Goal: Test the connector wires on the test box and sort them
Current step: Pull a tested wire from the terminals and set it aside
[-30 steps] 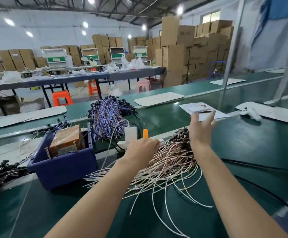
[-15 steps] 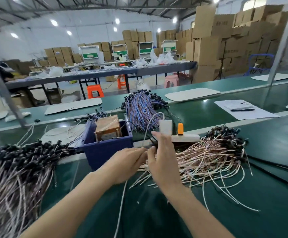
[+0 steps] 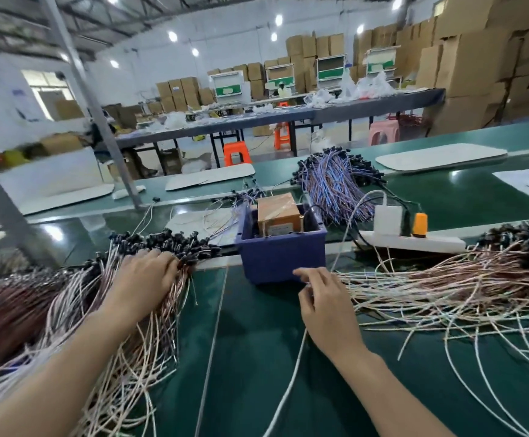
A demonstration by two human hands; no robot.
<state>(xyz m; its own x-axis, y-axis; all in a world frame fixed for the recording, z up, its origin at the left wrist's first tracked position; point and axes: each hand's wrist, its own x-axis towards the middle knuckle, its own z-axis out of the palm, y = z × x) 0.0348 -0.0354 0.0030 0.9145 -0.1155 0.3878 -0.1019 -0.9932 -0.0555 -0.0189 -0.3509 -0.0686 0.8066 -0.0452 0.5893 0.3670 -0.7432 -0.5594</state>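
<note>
Left hand (image 3: 143, 279) pressed the wire pile (image 3: 124, 335) left of the blue bin (image 3: 282, 260) (fingers spread); right hand (image 3: 326, 307) pinched a white wire (image 3: 288, 383).

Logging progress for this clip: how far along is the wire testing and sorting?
Looks done: the left pile, under the left hand. In hand: the right hand seems to pinch one white wire near the test box. Left: the large right pile.

No writing can be read; the pale label (image 3: 278, 229) on the brown test box (image 3: 277, 212) is too blurred.
</note>
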